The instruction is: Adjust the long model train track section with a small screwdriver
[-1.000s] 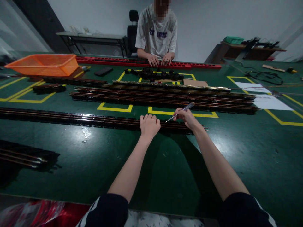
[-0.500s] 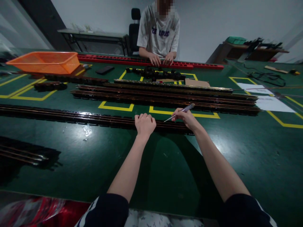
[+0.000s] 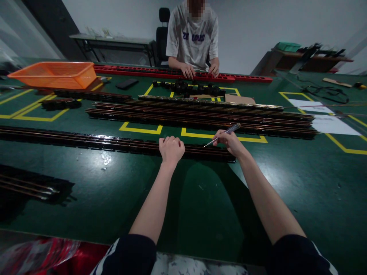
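A long black rail with copper strips [image 3: 134, 146] lies across the near half of the table. My left hand [image 3: 172, 150] is closed over the rail, its fingers curled around the far edge. To the right of it, my right hand [image 3: 229, 142] is closed in a pen-like grip on a thin screwdriver [image 3: 229, 130] with a clear handle. Its slim tip points down and left at the rail's strips, near the right end. From this view I cannot tell whether the tip touches.
Several similar rails [image 3: 200, 112] lie bundled beyond my hands; another rail [image 3: 28, 185] lies at the near left. An orange basket [image 3: 57, 76] stands at the back left. A co-worker [image 3: 192, 42] sits opposite behind red rails [image 3: 126, 70]. Papers [image 3: 334, 125] lie at the right.
My left hand has shifted slightly left along the rail. My right hand, with the screwdriver, has moved a little right. One of the co-worker's hands has moved right, away from the other.
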Tool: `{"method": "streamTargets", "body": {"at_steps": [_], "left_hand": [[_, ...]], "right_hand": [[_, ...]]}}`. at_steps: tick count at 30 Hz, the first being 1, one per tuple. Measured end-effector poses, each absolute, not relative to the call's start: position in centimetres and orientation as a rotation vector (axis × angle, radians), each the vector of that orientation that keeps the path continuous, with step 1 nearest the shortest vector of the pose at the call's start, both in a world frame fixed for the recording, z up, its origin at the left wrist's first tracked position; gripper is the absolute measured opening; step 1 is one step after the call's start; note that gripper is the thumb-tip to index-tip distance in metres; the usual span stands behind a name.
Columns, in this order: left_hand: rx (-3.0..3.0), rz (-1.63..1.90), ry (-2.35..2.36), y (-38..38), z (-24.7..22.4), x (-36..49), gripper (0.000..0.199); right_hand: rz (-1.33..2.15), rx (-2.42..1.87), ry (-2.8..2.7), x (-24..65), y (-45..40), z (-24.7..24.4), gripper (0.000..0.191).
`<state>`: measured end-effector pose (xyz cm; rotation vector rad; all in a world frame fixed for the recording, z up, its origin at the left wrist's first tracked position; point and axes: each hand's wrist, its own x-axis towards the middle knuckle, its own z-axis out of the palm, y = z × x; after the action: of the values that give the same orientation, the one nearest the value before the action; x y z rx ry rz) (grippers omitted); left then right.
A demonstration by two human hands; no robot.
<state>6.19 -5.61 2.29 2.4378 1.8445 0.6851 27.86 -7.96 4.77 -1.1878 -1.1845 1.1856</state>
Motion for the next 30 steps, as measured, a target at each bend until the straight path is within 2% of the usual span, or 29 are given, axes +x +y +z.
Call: {"method": "streamTargets", "body": {"at_steps": [30], "left_hand": [[2.419, 0.649, 1.922, -5.5, 2.5, 5.4, 0.04]], "right_hand": [[1.164, -1.177, -1.181, 27.3, -8.0, 4.4, 0.012]]}}
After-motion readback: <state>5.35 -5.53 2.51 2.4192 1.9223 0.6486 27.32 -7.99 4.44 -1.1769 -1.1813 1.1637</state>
